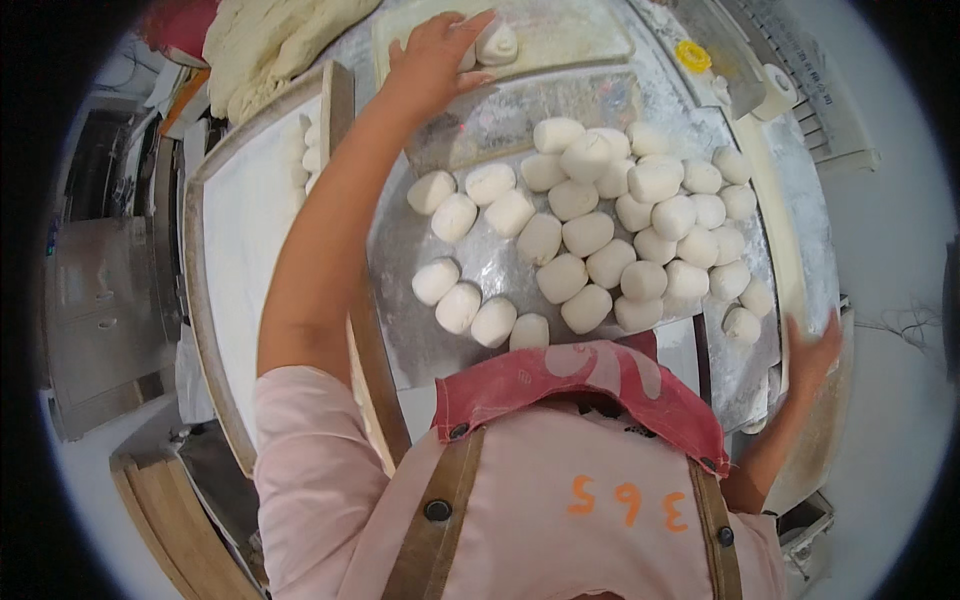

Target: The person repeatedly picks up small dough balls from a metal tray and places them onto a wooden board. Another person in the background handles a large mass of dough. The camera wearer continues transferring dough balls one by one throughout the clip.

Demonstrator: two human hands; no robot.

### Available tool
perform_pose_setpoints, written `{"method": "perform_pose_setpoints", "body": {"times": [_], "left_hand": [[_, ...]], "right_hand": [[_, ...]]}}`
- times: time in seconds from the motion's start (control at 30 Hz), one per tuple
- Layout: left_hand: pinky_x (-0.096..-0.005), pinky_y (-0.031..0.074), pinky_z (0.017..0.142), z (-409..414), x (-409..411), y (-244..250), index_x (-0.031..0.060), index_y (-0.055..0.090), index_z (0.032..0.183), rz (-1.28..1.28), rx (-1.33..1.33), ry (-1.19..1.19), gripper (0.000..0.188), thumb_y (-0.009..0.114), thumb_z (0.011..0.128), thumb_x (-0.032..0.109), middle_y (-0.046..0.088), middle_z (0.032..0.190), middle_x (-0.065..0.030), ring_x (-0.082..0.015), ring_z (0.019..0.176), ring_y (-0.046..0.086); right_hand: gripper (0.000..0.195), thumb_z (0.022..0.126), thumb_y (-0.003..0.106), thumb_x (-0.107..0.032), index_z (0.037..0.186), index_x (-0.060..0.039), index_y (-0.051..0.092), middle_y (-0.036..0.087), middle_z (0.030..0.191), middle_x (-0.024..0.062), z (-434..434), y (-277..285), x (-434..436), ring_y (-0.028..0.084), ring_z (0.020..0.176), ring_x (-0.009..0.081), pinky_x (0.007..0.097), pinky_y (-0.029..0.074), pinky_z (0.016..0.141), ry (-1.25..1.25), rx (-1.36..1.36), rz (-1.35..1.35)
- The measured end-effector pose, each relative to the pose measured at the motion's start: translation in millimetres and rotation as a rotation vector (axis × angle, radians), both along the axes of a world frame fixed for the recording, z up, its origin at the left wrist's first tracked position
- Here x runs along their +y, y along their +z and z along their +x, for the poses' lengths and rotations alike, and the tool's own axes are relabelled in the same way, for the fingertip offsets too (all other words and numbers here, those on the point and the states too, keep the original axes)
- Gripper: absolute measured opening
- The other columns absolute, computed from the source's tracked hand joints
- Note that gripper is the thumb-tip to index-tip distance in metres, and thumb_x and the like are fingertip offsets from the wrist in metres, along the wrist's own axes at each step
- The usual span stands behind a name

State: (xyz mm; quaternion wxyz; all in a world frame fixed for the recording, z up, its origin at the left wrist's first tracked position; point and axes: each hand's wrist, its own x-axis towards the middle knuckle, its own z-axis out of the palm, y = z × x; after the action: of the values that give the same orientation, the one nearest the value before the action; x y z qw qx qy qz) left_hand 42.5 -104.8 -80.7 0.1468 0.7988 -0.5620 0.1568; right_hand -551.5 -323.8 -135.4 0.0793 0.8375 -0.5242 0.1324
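My left hand (439, 64) reaches to the far side of the work surface, fingers spread around a white dough piece (497, 45) and another partly hidden one; whether it grips them is not clear. At the right edge, my right hand (814, 345) is slightly blurred, its thumb and fingers apart, beside a long pale strip (776, 217) that could be dough or wood. Between the hands lies a heap of rounded white dough pieces (589, 234) on a floured metal surface (487, 259). Several more form a short curved row (457, 308) nearer my body.
A wooden-framed tray (251, 217) stands at the left, with dough pieces along its far right side. Behind it rests a large dough mass (277, 45). A pale board (562, 34) lies under my left hand. At the back right are a yellow plastic piece (693, 56) and a white roll (778, 91).
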Motion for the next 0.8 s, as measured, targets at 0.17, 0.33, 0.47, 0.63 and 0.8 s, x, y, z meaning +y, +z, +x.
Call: {"method": "perform_pose_setpoints", "body": {"times": [0.17,0.33,0.47,0.63,0.8], "left_hand": [[-0.0443,0.034,0.109,-69,92,22,0.0119,0.053,0.133,0.345,0.609,-0.397,0.064,0.077,0.074,0.016,0.055,0.130,-0.0141,-0.0329,0.127,0.047],[-0.0432,0.042,0.099,-133,168,-14,0.0100,0.053,0.129,0.631,0.339,-0.539,0.072,0.081,0.062,0.012,0.058,0.123,-0.0105,-0.0294,0.117,0.054],[-0.0467,0.039,0.097,-130,182,-49,0.0101,0.051,0.128,0.513,0.516,-0.471,0.073,0.081,0.061,0.012,0.057,0.123,-0.0090,-0.0295,0.117,0.052],[-0.0458,0.038,0.095,-145,182,-59,0.0100,0.051,0.126,0.457,0.392,-0.416,0.075,0.083,0.059,0.018,0.057,0.123,-0.0083,-0.0284,0.116,0.053],[-0.0507,0.038,0.092,-170,176,-42,0.0323,0.049,0.136,0.594,0.238,-0.330,0.089,0.085,0.054,0.032,0.054,0.124,-0.0026,-0.0204,0.112,0.054]], "right_hand": [[0.074,0.083,0.073,-0.042,0.138,-0.0013,0.045,0.060,0.122,0.0223,-82,-22,-2,0.061,0.105,0.0352,0.0424,0.047,0.090,-0.451,-0.336,0.606],[0.063,0.086,0.064,-0.053,0.120,-0.0008,0.060,0.066,0.108,0.0235,-61,-33,-22,0.064,0.098,0.0393,0.0441,0.049,0.084,-0.310,0.026,0.274],[0.055,0.087,0.059,-0.055,0.110,-0.0052,0.065,0.068,0.099,0.0232,1,-37,-50,0.064,0.093,0.0415,0.0439,0.050,0.080,-0.144,0.003,0.242],[0.052,0.088,0.060,-0.046,0.126,-0.0109,0.057,0.069,0.096,0.0221,69,-41,-91,0.065,0.090,0.0412,0.0466,0.051,0.078,0.089,0.016,0.244],[0.069,0.086,0.060,-0.038,0.146,-0.0193,0.032,0.069,0.095,0.0218,135,-41,-118,0.066,0.089,0.0412,0.0483,0.051,0.077,0.234,-0.050,0.330]]}}
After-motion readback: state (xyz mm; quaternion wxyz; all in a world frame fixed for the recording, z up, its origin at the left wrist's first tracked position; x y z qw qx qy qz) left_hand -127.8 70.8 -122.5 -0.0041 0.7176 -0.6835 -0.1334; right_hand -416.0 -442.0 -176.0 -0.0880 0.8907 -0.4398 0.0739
